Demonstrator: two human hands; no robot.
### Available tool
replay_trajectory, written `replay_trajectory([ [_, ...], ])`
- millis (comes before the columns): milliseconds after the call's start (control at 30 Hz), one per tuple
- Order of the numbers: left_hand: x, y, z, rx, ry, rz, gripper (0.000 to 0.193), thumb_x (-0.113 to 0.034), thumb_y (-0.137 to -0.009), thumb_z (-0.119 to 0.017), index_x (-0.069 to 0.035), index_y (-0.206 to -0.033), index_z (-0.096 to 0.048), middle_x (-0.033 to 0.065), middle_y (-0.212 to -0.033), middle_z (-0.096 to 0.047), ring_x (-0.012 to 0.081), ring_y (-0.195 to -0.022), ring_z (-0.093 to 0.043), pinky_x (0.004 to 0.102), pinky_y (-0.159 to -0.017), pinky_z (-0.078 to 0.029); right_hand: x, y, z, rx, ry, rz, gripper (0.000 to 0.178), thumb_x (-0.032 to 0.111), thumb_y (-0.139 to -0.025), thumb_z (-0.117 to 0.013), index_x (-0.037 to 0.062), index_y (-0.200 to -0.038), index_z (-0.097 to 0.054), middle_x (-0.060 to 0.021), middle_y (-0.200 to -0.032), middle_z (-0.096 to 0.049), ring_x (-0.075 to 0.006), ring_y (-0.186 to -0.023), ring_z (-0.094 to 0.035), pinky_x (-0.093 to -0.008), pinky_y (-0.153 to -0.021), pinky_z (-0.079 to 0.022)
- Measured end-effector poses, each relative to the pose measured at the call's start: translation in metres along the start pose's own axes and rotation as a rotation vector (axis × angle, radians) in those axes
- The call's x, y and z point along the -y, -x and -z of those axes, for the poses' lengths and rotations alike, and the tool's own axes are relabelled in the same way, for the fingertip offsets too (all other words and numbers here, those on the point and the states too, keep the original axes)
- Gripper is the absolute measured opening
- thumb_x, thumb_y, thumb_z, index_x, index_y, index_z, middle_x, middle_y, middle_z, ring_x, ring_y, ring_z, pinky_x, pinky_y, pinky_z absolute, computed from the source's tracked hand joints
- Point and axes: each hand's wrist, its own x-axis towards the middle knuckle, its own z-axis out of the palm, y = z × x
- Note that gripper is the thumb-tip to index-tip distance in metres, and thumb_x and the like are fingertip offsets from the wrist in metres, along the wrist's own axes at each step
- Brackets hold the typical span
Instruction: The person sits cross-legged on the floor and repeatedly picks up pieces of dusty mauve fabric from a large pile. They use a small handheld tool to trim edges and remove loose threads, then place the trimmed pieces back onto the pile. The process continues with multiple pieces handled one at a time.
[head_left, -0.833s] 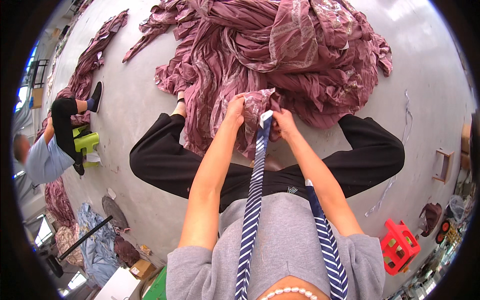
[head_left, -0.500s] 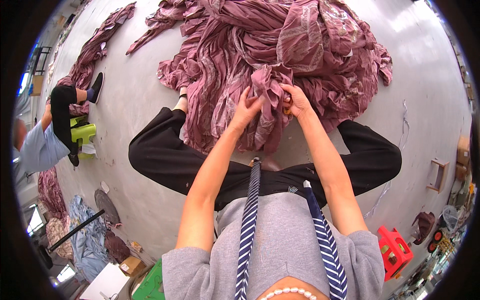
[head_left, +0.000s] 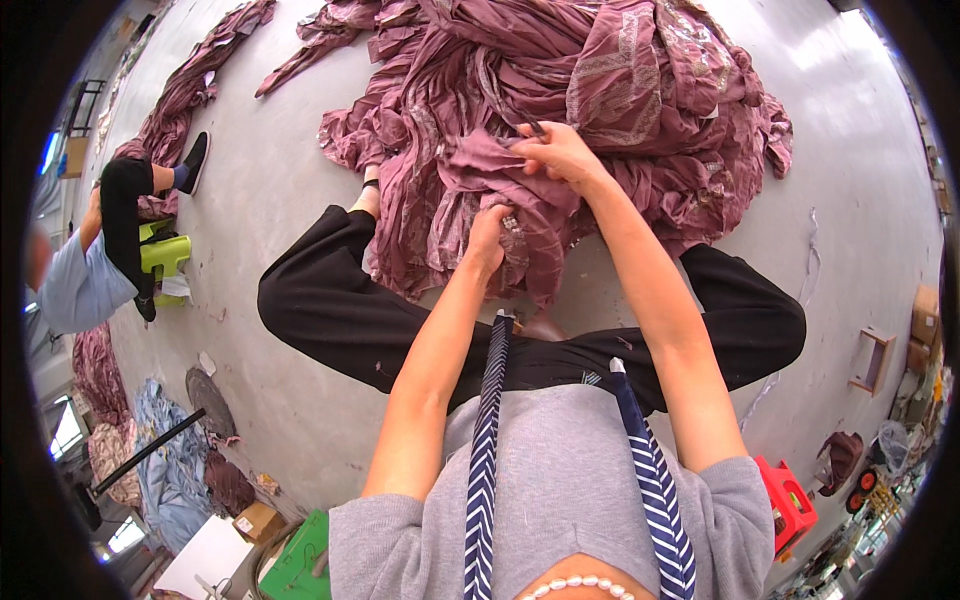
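Observation:
A large heap of mauve fabric (head_left: 430,130) with pale patterned bands lies on the floor between my spread legs. My left hand (head_left: 487,238) is closed on a gathered part of this cloth, at the near side of the heap. Higher and to the right, my right hand (head_left: 562,155) is closed, its fingers round a small dark tool (head_left: 532,130) that looks like thread snips; the fingers hide most of it. A lifted fold of the fabric spreads between the two hands, just below the right fingers.
At the left a person sits on a green stool (head_left: 165,255) beside a long mauve cloth strip (head_left: 185,110). Blue cloth (head_left: 170,480) lies lower left. A red stool (head_left: 785,505) stands behind me at right, near a small wooden frame (head_left: 874,362).
My right hand has risen and moved left, turning over the cloth. My left hand has dropped lower. The fold between them has shifted from upright to spread out leftward.

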Motion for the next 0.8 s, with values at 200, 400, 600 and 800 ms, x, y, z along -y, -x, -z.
replay_trajectory([
  [200, 0.007, -0.006, 0.033, -0.067, 0.226, 0.082, 0.018, -0.01, -0.08, -0.051, -0.001, -0.094, -0.058, 0.0094, -0.091, -0.062, 0.0241, -0.083, -0.062, 0.0386, -0.079, -0.051, -0.081, 0.024, 0.034, -0.378, -0.114, -0.009, 0.031, 0.026, -0.086, -0.058, -0.0005, -0.103, -0.057, -0.0057, -0.084, -0.066, -0.0035, -0.051, -0.05, -0.0159, -0.038, -0.031],
  [400, 0.005, -0.003, 0.03, -0.056, 0.246, 0.107, 0.018, -0.011, -0.08, -0.052, -0.003, -0.094, -0.059, 0.0086, -0.094, -0.063, 0.0235, -0.085, -0.061, 0.0387, -0.082, -0.049, -0.122, 0.055, 0.017, -0.434, -0.4, -0.281, 0.058, 0.055, -0.083, -0.053, -0.0008, -0.098, -0.057, -0.0076, -0.08, -0.063, -0.0069, -0.048, -0.05, -0.0183, -0.036, -0.029],
  [600, 0.003, -0.002, 0.032, -0.068, 0.128, 0.068, 0.018, -0.012, -0.078, -0.056, -0.004, -0.094, -0.059, 0.0084, -0.091, -0.063, 0.0222, -0.085, -0.061, 0.0359, -0.082, -0.048, -0.112, 0.046, -0.01, -0.507, -0.147, 0.083, 0.032, 0.026, -0.077, -0.072, -0.0001, -0.091, -0.059, -0.0021, -0.074, -0.059, -0.0045, -0.052, -0.049, -0.0195, -0.044, -0.038],
  [800, -0.044, 0.038, -0.028, -0.381, -1.036, -0.933, 0.055, -0.014, -0.066, -0.065, -0.003, -0.118, -0.05, 0.0148, -0.109, -0.056, 0.0272, -0.104, -0.052, 0.0375, -0.094, -0.04, -0.082, 0.052, 0.008, -0.265, -0.114, 0.136, 0.012, 0.014, -0.081, -0.068, 0.0033, -0.08, -0.063, 0.0086, -0.063, -0.049, -0.0003, -0.056, -0.042, -0.0176, -0.05, -0.034],
])
